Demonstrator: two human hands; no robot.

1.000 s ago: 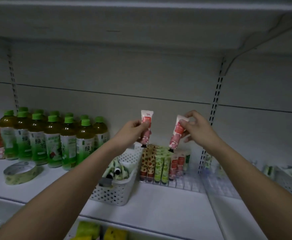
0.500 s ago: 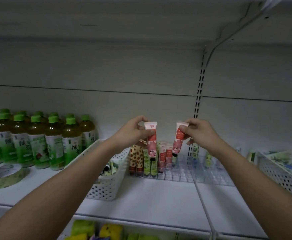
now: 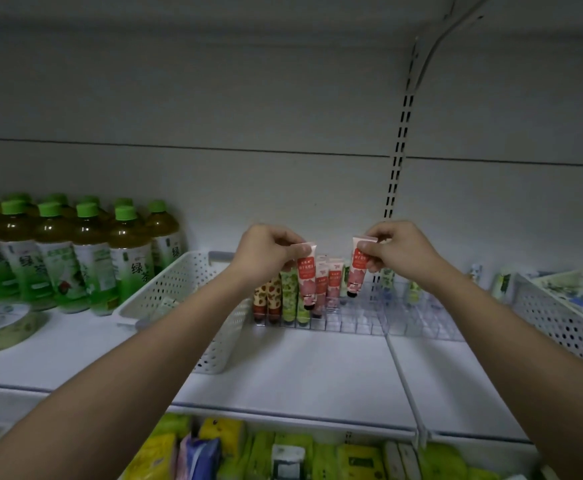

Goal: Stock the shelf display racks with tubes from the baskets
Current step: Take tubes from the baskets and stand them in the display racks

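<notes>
My left hand (image 3: pixel 265 252) pinches the crimped top of a pink tube (image 3: pixel 306 277), cap down, over the clear display rack (image 3: pixel 359 323) on the shelf. My right hand (image 3: pixel 395 249) pinches a second pink tube (image 3: pixel 357 271) the same way, a little to the right. The rack holds brown, green and pink tubes (image 3: pixel 291 294) upright at its left end; its right cells look mostly bare. A white perforated basket (image 3: pixel 179 289) stands left of the rack, partly behind my left forearm. Another white basket (image 3: pixel 560 317) with tubes sits at the right edge.
Green-capped tea bottles (image 3: pixel 75 258) crowd the shelf's left side, with a tape roll (image 3: pixel 2 327) in front of them. A shelf upright with slots (image 3: pixel 399 147) rises behind the rack. Packaged goods (image 3: pixel 283 452) fill the shelf below.
Both hands have lowered with their tubes toward the rack, and the tubes now hang closer to upright. The view has shifted right, so the bottles and basket sit further left.
</notes>
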